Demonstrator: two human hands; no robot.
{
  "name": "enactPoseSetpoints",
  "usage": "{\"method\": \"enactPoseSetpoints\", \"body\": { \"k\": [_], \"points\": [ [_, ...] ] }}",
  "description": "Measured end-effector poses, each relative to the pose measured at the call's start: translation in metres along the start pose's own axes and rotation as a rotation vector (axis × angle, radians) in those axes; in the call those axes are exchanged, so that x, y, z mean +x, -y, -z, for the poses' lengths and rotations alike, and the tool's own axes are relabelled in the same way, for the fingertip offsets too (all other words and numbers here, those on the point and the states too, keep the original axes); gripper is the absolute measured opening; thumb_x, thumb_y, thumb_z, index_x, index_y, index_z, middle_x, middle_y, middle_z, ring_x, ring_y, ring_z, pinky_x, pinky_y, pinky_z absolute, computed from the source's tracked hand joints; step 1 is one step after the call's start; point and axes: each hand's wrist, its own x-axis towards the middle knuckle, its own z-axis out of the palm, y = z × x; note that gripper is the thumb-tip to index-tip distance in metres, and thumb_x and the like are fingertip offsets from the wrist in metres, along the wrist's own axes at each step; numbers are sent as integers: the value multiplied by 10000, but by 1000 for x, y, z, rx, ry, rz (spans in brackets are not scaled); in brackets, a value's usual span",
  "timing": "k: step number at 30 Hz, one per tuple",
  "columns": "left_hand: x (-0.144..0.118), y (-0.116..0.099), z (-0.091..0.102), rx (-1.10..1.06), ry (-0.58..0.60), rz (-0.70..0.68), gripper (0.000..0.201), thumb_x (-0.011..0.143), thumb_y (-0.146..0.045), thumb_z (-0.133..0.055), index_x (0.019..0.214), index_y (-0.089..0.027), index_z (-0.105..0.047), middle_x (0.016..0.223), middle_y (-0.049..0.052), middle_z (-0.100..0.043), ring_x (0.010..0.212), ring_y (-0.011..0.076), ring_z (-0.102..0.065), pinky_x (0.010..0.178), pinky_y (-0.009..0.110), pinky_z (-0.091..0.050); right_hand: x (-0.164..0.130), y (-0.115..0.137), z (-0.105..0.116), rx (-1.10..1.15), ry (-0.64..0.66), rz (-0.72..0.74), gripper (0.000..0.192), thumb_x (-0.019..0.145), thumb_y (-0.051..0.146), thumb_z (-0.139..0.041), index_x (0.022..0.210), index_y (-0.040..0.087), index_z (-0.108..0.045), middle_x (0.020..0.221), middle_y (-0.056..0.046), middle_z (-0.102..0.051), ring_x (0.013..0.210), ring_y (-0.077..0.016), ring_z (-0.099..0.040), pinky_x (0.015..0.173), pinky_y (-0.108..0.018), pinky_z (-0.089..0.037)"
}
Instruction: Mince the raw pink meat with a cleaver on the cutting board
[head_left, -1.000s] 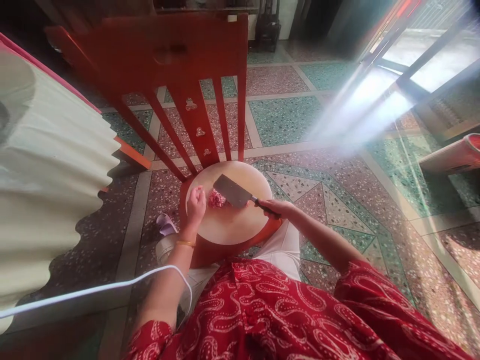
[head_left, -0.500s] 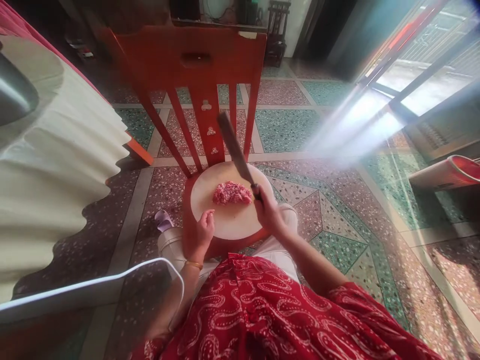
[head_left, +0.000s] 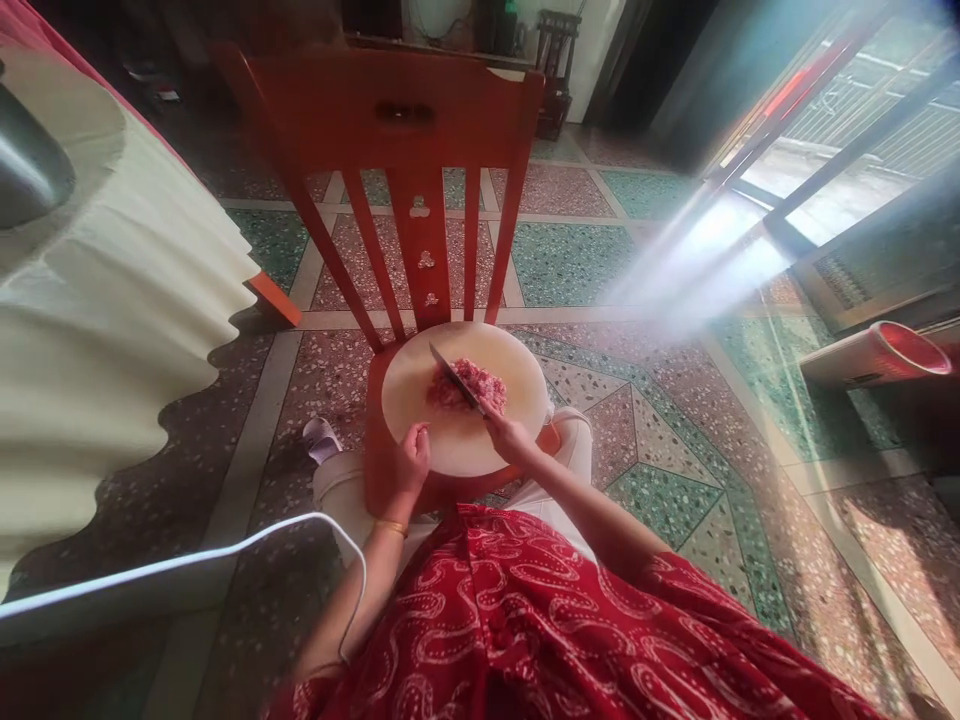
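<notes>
My right hand (head_left: 510,437) is closed around the handle of a cleaver (head_left: 455,377). Its dark blade, seen nearly edge-on, lies slantwise in a mound of pink minced meat (head_left: 484,383). The meat rests on a round, pale chopping board (head_left: 465,455), which sits on the seat of a red wooden chair (head_left: 379,480). By the board's near left edge my left hand (head_left: 414,458) is curled shut, apart from the meat, with nothing visible in it.
The chair's slatted back (head_left: 390,120) rises beyond the board. On the left hangs a cream tablecloth (head_left: 97,400); a white cable (head_left: 187,560) crosses to my left arm. A red-and-white bin (head_left: 862,355) stands at right, near a bright doorway (head_left: 817,170).
My right hand has brought the cleaver down from its raised position into the meat, moving slightly left and nearer me. My left hand has stayed almost in place.
</notes>
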Motion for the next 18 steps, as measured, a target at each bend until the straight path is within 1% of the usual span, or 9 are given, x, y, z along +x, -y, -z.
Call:
{"method": "enactPoseSetpoints", "body": {
  "k": [2,3,6,8,9,11,13,14,18],
  "points": [
    [0,-1,0,-12,11,5,311,875,-327,-371,984,-170,-616,792,50,-651,733,155,-609,675,265,-476,-1,0,1,18,65,-75,454,901,248,-407,1351,224,-464,1137,-67,-660,920,-215,-661,814,-327,-512],
    [0,-1,0,-21,16,5,309,875,-327,-371,984,-172,-615,798,51,-651,739,156,-609,677,265,-475,-1,3,5,49,42,-53,449,907,256,-399,1352,244,-460,1148,-52,-656,928,-203,-657,824,-321,-508],
    [-1,0,-1,-39,9,12,306,876,-328,-370,994,-182,-611,786,48,-646,731,151,-604,672,258,-473,1,18,18,142,-124,143,470,929,287,-358,1397,268,-388,1282,-41,-570,1069,-178,-593,920,-305,-456],
    [-1,2,-1,-43,-2,31,309,877,-333,-367,999,-183,-609,760,41,-637,704,145,-596,656,252,-468,1,20,16,139,-186,216,487,932,295,-344,1415,234,-360,1311,-69,-542,1122,-183,-560,952,-306,-428],
    [-2,2,-1,-45,-5,41,312,877,-339,-369,996,-180,-609,748,38,-632,686,141,-589,643,248,-463,0,17,11,115,-165,200,491,929,293,-348,1413,212,-367,1274,-87,-570,1098,-191,-577,933,-308,-440],
    [-3,3,-1,-49,-10,68,321,876,-355,-372,988,-170,-609,719,30,-617,638,133,-566,607,243,-449,-4,7,2,46,-34,86,486,918,278,-365,1396,195,-397,1120,-95,-660,954,-203,-644,835,-304,-489],
    [-4,2,1,-53,1,92,329,874,-371,-375,979,-164,-609,684,17,-597,589,125,-538,569,237,-430,-8,1,-1,-12,90,-35,470,908,265,-383,1373,214,-432,972,-68,-709,811,-203,-673,736,-289,-510],
    [-3,1,1,-58,9,99,327,872,-375,-378,972,-165,-608,673,12,-588,572,121,-525,554,233,-421,-9,2,0,-22,112,-60,461,909,265,-384,1364,230,-444,937,-55,-715,776,-200,-674,713,-281,-510],
    [-4,-5,4,-125,20,107,300,869,-351,-373,969,-176,-595,681,2,-572,557,104,-501,539,215,-407,-9,17,10,13,-8,103,458,936,301,-334,1382,245,-420,979,-61,-703,853,-196,-658,773,-280,-496]
  ]
}}
